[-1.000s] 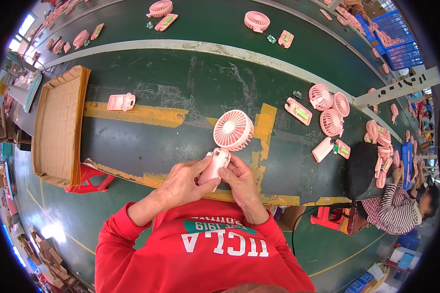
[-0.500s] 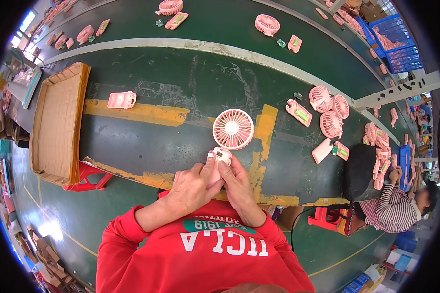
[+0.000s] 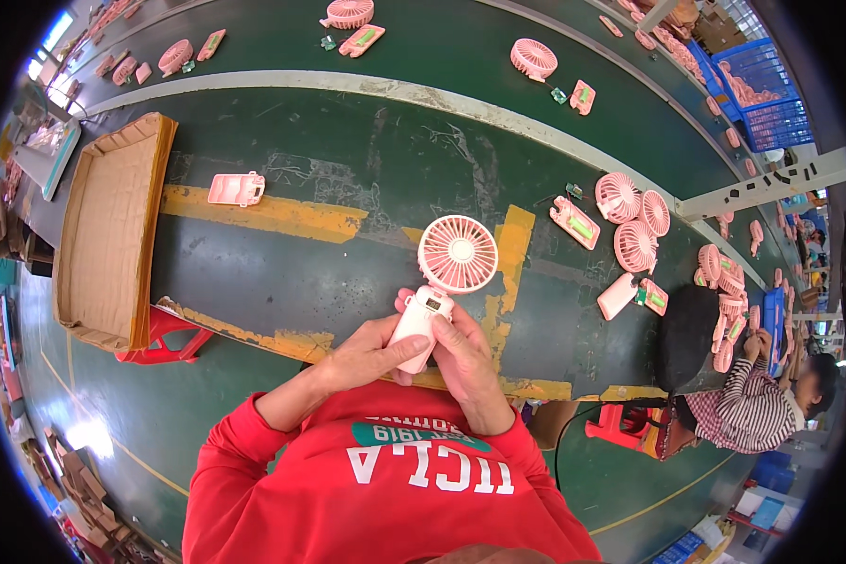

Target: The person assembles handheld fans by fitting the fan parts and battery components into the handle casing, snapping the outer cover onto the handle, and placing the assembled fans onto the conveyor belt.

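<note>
Left hand [image 3: 370,353], right hand [image 3: 467,362] both grasp pink fan [image 3: 457,267], seemingly assembled. Loose pink shell [image 3: 235,189] on table [image 3: 254,268] at left, open casing [image 3: 575,224] at right: apparently unfinished.

A dark workbench [image 3: 254,271] with worn yellow tape [image 3: 282,216] carries a pink shell [image 3: 233,189] and clustered pink fan heads [image 3: 635,246].

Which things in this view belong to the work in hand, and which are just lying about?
Work in hand:
pink handheld fan, in left hand and right hand;
probably the pink casing half and loose fan heads.

Seemingly lying about:
cardboard tray, at left;
red stool.
</note>
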`<state>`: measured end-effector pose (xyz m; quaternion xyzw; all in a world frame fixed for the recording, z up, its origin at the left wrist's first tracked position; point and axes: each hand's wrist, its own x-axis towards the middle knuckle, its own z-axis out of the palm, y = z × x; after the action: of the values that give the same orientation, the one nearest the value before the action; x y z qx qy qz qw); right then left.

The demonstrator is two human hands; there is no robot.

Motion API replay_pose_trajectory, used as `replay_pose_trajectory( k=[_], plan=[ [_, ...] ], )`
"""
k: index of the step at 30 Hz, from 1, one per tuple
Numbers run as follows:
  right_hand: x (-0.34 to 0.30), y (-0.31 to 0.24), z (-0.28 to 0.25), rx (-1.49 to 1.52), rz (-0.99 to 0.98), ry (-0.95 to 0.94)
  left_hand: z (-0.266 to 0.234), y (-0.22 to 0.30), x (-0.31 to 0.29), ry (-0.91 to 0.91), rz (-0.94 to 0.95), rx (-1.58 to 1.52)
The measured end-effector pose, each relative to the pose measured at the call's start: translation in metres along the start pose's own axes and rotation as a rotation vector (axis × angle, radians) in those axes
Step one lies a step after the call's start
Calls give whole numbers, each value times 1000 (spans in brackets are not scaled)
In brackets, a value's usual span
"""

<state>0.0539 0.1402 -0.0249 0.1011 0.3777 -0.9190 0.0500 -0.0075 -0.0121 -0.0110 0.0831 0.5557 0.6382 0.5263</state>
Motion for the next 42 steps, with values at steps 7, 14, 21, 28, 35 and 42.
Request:
replay_pose_trajectory(
  k=[7,14,21,28,35,42],
  plan=[
    [-1,-6,7,14,-1,84,10,0,0,80,88,242],
    [6,3,-5,-29,46,238,22,-2,-2,577,569,1111],
    [8,-3,-7,-24,66,206,27,8,-3,558,484,1205],
    [6,-8,-12,64,120,164,-9,41,-7,812,530,1242],
    [4,-3,-17,-164,91,155,-5,28,14,461,800,1052],
    [1,-3,-22,-221,93,121,-10,18,29,314,821,1046]
  ],
)
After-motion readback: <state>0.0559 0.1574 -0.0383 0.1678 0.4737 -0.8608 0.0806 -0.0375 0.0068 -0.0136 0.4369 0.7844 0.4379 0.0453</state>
